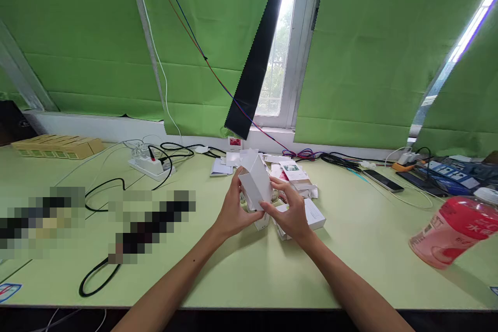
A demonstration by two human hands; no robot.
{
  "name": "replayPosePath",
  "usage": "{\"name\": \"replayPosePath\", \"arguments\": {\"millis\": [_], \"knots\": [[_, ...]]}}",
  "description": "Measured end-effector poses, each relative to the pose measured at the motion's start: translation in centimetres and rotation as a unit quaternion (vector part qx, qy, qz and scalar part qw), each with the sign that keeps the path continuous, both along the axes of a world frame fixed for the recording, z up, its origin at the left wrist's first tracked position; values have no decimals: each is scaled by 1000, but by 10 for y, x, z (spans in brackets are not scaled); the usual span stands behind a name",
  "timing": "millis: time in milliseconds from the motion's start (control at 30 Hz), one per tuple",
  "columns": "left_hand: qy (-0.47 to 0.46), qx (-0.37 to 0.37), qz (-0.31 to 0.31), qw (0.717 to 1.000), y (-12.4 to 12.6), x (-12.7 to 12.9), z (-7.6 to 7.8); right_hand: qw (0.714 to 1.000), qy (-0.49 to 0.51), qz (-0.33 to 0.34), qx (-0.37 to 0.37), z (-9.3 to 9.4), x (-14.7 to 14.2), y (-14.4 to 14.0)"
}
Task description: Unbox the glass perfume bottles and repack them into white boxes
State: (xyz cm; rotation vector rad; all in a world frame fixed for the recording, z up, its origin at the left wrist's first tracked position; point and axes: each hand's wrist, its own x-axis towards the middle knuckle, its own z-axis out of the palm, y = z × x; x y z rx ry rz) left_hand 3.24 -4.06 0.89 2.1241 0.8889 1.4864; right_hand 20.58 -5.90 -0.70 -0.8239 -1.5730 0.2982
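- A small white card box [256,182], matt, flat-sided and tilted with its open flaps up, is held above the table [249,275] between both hands.
- The left hand [233,210] wraps the box's left side, thumb and fingers closed on the card.
- The right hand [291,212] pinches the box's lower right edge, fingertips narrow on it.
- Beneath and behind the hands lies a loose heap of white boxes and printed leaflets [293,176]; how many cannot be told.
- The table is smooth, pale green, with a dark front edge.
- One white power strip [151,165] sits left of the heap, black cables [105,187] looping from it.
- A flat tan carton [58,146] lies far left.
- Two dark phones [383,180] lie to the right, near a tangle of wires.
- One pink plastic bottle [453,231] lies on its side at the right edge, well apart from the hands.
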Motion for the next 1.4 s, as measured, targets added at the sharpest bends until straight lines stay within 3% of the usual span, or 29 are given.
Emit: {"name": "replayPosePath", "arguments": {"millis": [667, 900, 1067, 1300, 1400], "knots": [[5, 2, 1, 1000, 6, -1, -9, 997, 46, 2, -60, 0, 1, 1], [-3, 8, -11, 1000, 8, -2, -11, 986, 141, 45, -79, 1, 1, 7], [33, 43, 3, 999, 6, -3, -6, 953, 263, 94, -118, 4, 4, 13], [97, 70, 2, 993, 3, -4, -2, 865, 429, 157, -206, 7, 8, 21], [105, 68, 3, 992, 2, -4, -4, 847, 448, 180, -222, 9, 8, 21]]}}
